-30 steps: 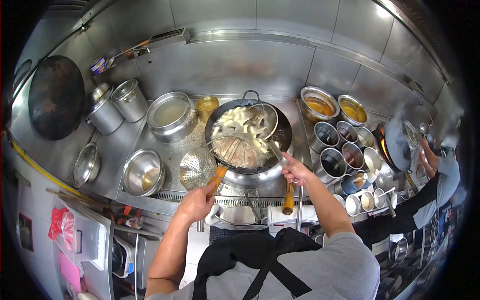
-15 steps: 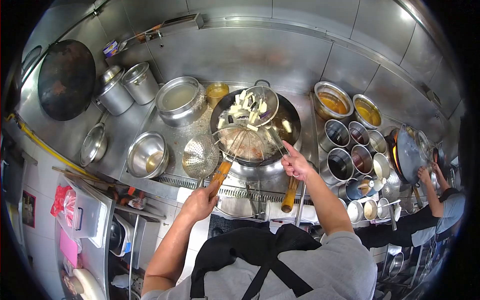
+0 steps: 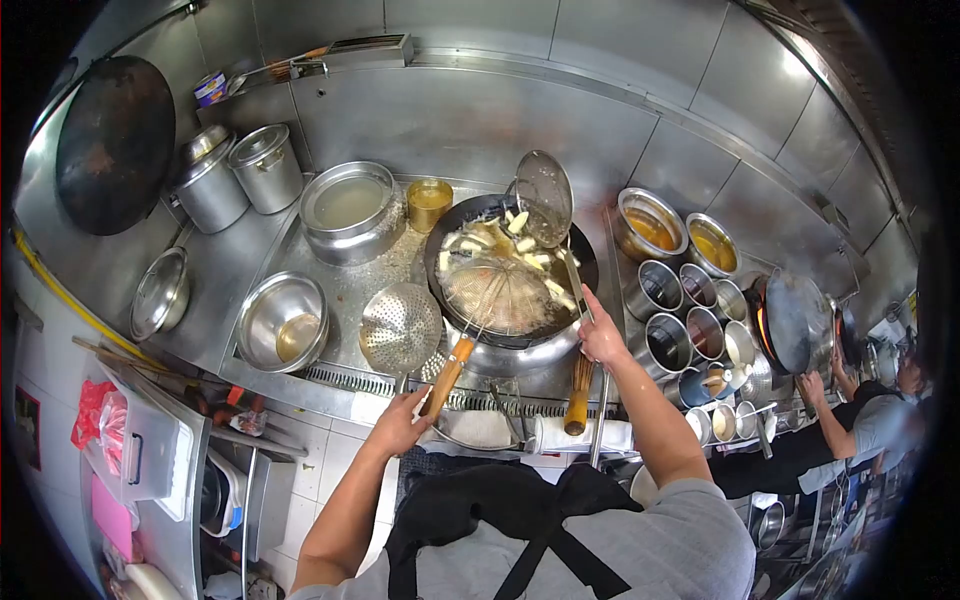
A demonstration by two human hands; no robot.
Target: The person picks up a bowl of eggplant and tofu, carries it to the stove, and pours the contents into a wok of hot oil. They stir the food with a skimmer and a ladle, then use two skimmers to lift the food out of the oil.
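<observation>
A black wok (image 3: 582, 262) holds pale food pieces (image 3: 478, 243) in oil. My left hand (image 3: 400, 422) grips the orange handle of a wire skimmer (image 3: 497, 295) whose basket lies over the wok's near side. My right hand (image 3: 600, 338) holds the long handle of a round ladle (image 3: 544, 185), tipped up on edge above the wok's far rim, with a few pieces falling from it.
A perforated strainer (image 3: 400, 327) and a steel bowl (image 3: 283, 322) sit left of the wok. A pot of cloudy liquid (image 3: 348, 207) and lidded pots (image 3: 264, 165) stand behind. Sauce containers (image 3: 683, 296) line the right. Another person (image 3: 860, 420) works at a far-right burner.
The ladle rose out of the wok loaded with food pieces, then tipped on edge and dropped them back. The skimmer stayed over the wok's near side.
</observation>
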